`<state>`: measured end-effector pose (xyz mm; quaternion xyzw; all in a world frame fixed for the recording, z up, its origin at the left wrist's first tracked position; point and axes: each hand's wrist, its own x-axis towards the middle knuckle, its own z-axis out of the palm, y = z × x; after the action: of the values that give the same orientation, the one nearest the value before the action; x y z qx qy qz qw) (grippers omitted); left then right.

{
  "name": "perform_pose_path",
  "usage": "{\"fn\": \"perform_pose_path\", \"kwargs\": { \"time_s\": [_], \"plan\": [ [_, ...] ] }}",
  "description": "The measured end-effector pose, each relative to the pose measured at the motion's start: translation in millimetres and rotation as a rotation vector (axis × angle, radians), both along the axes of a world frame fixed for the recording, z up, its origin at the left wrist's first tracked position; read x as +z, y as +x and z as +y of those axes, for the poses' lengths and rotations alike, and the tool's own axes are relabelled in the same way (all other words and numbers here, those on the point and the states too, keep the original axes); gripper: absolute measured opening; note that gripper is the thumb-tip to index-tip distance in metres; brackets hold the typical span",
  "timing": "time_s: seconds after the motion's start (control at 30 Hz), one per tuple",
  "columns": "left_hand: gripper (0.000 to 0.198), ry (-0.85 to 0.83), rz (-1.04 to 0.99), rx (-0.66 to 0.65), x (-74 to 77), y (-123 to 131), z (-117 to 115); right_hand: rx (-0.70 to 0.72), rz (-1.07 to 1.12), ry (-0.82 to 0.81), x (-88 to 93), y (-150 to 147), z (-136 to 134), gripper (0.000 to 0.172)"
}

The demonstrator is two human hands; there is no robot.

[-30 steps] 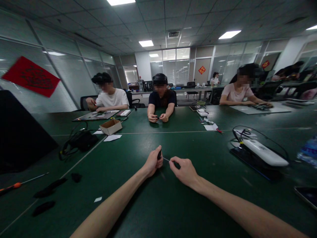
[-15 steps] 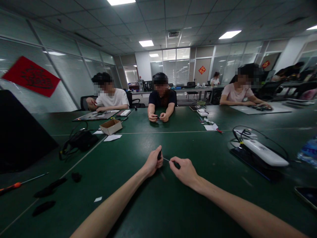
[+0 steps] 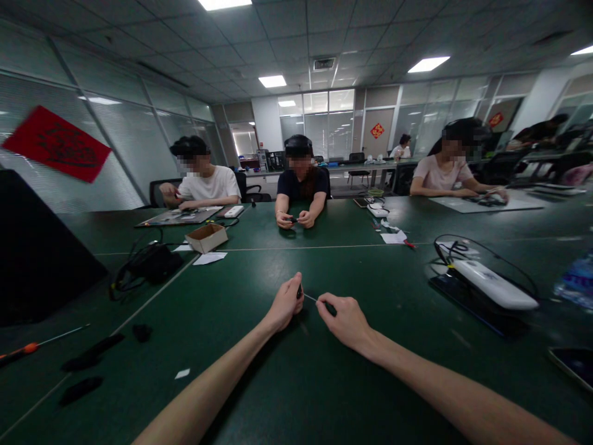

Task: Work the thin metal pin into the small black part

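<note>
Over the green table (image 3: 259, 371), my left hand (image 3: 286, 304) is closed around a small black object (image 3: 299, 290), mostly hidden by the fingers. My right hand (image 3: 345, 318) is closed, its thumb and forefinger pinching what looks like a screwdriver (image 3: 310, 298). Only its thin metal shaft shows clearly, running between the two hands towards the black object. Whether the tip touches that object cannot be made out. Several black pieces (image 3: 81, 390) lie on the table left of my left forearm, beside a scrap of white paper (image 3: 182, 373).
An orange-handled screwdriver (image 3: 30, 348) lies at the far left, near a black panel (image 3: 41, 247). Further back are a cardboard box (image 3: 207, 238) and a cabled black pouch (image 3: 152, 262). A white device (image 3: 493, 285) with cables sits at right. Three people work across the table.
The black object in my left hand has turned slightly and shows less. My right hand stays nearly in place. The view has shifted very little.
</note>
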<state>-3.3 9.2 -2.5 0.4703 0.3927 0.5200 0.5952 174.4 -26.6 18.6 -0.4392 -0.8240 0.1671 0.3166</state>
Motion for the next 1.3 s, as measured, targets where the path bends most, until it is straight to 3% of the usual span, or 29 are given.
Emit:
{"fn": "perform_pose_path", "kwargs": {
  "time_s": [0.77, 0.87, 1.03, 1.17, 1.3],
  "plan": [
    [0.045, 0.026, 0.036, 0.074, -4.0, 1.0, 4.3, 0.034, 0.023, 0.031, -4.8, 0.3, -1.7, 0.029],
    [0.046, 0.057, 0.132, 0.094, 2.0, 4.0, -1.0, 0.035, 0.059, 0.019, -6.8, 0.8, 2.5, 0.030],
    [0.047, 0.234, 0.434, 0.028, 10.0, 9.2, -11.6, -0.172, 0.196, -0.074, -11.4, 2.8, 21.4, 0.035],
    [0.050, 0.061, 0.240, -0.005, 5.4, 5.3, -7.1, -0.147, 0.252, -0.100, -10.7, 3.6, 25.3, 0.034],
    [0.047, 0.012, 0.113, -0.049, -1.0, 1.6, -1.6, -0.100, 0.266, -0.144, -6.1, 3.6, 18.8, 0.035]
  ]
}}
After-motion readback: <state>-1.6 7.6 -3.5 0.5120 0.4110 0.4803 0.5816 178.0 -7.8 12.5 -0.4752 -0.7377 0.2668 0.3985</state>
